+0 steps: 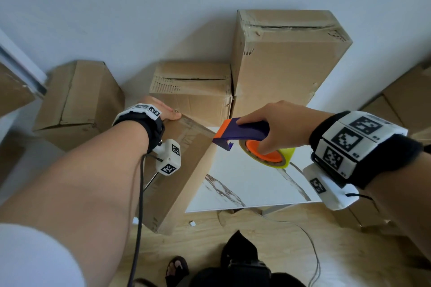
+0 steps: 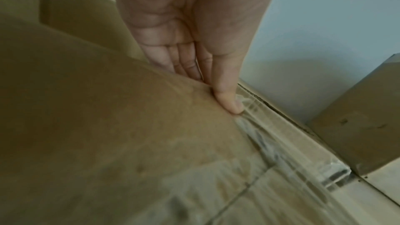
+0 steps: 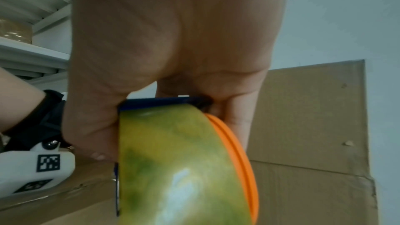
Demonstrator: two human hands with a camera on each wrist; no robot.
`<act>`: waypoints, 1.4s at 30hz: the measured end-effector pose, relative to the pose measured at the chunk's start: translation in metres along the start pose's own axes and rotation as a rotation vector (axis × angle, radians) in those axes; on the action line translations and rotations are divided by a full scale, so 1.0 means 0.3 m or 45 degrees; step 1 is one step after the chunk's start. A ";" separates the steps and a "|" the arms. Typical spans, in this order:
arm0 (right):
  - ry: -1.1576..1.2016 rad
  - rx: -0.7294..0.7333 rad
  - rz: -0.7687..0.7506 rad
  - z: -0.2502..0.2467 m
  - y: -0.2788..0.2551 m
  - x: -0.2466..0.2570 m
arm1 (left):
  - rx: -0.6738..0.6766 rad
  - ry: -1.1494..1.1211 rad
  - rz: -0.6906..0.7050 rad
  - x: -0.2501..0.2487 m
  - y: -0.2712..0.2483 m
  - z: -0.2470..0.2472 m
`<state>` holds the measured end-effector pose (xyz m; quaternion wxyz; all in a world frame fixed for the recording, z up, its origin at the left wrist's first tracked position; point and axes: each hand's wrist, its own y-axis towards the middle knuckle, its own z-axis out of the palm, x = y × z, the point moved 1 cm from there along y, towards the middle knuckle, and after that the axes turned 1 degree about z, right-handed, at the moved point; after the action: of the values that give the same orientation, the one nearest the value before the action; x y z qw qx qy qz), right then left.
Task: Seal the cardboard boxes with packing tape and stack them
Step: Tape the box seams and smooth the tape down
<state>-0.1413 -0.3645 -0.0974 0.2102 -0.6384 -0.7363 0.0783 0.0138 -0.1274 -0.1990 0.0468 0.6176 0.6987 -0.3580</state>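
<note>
Cardboard forms the work surface: the box being sealed [image 1: 184, 170] lies on the floor in front of the person, its near end toward the feet and its far end just beside the other boxes [image 1: 193, 91] stacked against the wall. Clear tape already runs along its top seam, visible as a glossy strip in the left wrist view. The left hand [image 1: 166, 112] rests at the far top edge of this box, fingers extended over the edge and thumb [image 2: 229, 100] pressing at the tape end; this placement probably anchors the strip and steadies the box against the pull of dispensing. The right hand [image 1: 277, 123] is clamped around the purple handle of the tape dispenser [image 1: 251, 137], fingers wrapped under the frame, with the yellow-green tape roll [image 3: 173, 160] hanging below on its orange hub. The dispenser's cutter end meets the box's right top edge, a position consistent with cutting or finishing a strip. Stacking has not yet been performed on this box.
</note>
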 end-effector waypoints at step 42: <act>-0.382 0.186 0.185 -0.085 0.264 0.108 | -0.058 0.016 -0.030 0.022 -0.002 0.025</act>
<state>-0.0621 -0.3233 -0.0980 0.1377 -0.6540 -0.7038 0.2410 0.0088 -0.1261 -0.2075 0.0521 0.6103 0.7142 -0.3388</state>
